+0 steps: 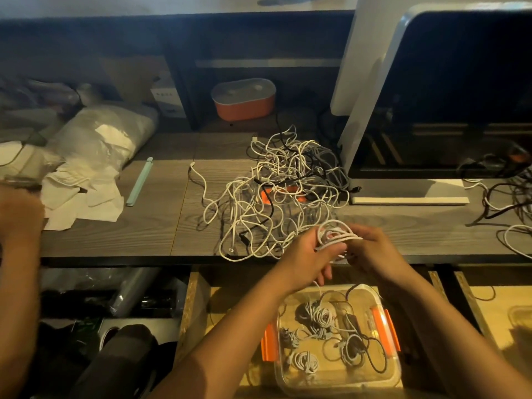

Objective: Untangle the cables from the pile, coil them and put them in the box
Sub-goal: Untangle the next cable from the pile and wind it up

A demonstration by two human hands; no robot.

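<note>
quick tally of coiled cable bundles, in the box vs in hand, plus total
coiled cable bundles in the clear plastic box with orange latches: 4
white cable coil held in the left hand and right hand: 1
total: 5

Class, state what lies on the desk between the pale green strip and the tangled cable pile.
Head view: between the pale green strip and the cable pile is bare desk, apart from one white cable end straying from the pile.

Single head-worn wide-angle view, looking forward and down, close above the desk (161, 226)
</note>
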